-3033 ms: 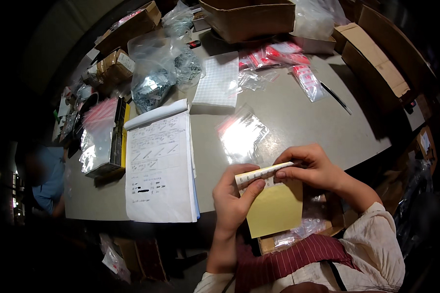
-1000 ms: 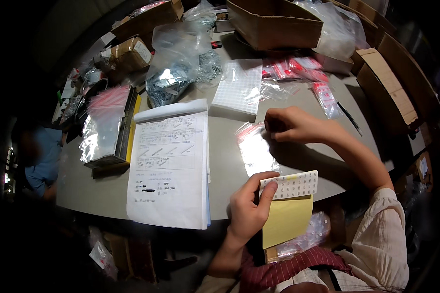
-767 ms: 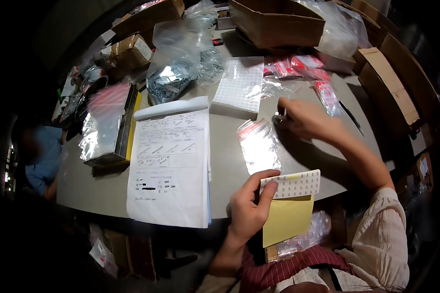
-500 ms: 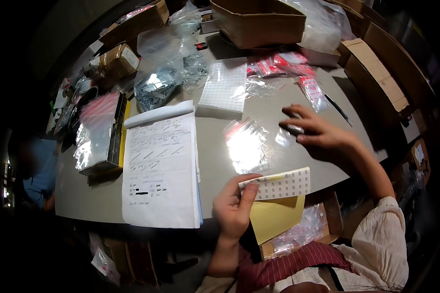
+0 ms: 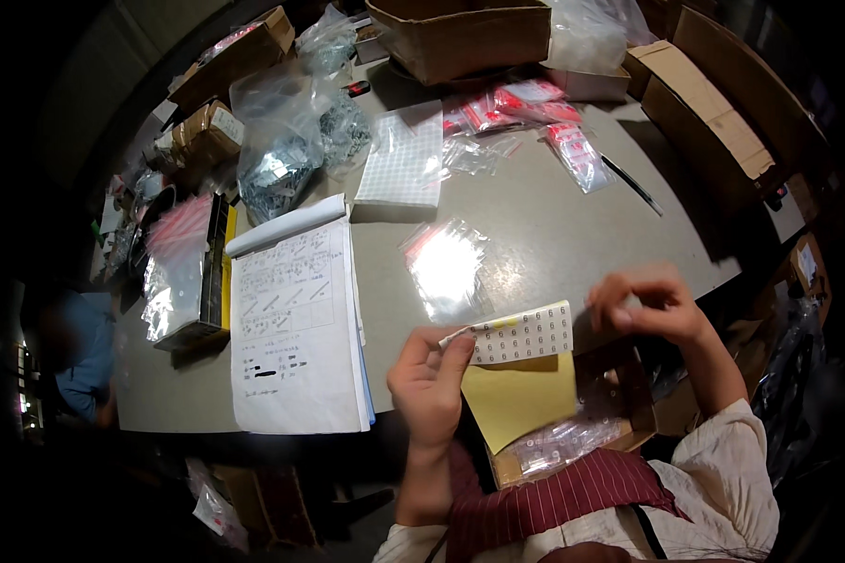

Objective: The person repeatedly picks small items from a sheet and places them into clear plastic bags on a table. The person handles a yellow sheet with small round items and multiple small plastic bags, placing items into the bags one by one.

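Note:
My left hand (image 5: 429,383) is closed on a folded sheet of small round stickers (image 5: 526,333), its thumb across the front at the left end. The sheet's yellow backing (image 5: 521,399) hangs below, over the box at the table's front edge. Just right of the sheet, apart from it, is my right hand (image 5: 652,302). Its fingers are curled together and slightly blurred; something small and pale shows at the fingertips, too unclear to name. On the table beyond the sheet lies a stack of clear zip bags (image 5: 446,267), shining with glare.
A handwritten pad (image 5: 296,375) lies left of the bags, beside a black-and-yellow box of zip bags (image 5: 197,272). Behind are a bag of metal parts (image 5: 277,155), a white gridded block (image 5: 399,159), red-printed packets (image 5: 512,105) and a pen (image 5: 632,185). An open carton (image 5: 615,413) sits below the sheet.
My right hand has come down from over the table to beside the sticker sheet, its fingers curling in. My left hand still holds the sheet. The view has shifted a little.

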The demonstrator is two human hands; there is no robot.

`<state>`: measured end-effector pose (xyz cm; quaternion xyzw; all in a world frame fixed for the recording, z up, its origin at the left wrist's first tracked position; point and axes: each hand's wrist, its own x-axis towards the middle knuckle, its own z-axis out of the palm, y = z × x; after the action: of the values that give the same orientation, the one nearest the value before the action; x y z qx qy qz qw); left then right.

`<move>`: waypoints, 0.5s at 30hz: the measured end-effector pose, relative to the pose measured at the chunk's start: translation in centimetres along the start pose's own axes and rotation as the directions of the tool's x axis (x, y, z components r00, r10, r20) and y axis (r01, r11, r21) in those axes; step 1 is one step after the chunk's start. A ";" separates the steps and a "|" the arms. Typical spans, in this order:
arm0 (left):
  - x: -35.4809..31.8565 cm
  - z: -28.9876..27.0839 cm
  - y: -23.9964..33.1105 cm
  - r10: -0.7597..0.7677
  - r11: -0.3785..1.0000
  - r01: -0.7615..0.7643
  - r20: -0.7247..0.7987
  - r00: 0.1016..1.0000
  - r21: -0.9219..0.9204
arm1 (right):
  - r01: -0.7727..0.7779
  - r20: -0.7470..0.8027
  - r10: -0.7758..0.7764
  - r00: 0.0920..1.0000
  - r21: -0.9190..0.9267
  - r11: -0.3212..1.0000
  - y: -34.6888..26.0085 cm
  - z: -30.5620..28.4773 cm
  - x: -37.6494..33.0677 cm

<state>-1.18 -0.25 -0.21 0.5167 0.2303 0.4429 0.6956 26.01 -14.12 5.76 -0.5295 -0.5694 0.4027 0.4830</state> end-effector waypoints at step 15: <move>0.2 0.6 0.1 0.036 0.969 -0.025 -0.039 0.999 0.248 | 0.422 0.249 -0.382 0.890 -0.768 0.482 -0.4 8.0 7.2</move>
<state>-0.63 -0.36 0.09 0.5931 0.2906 0.4325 0.6138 18.34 -6.63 5.35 -0.5323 -0.8063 -0.0118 0.2577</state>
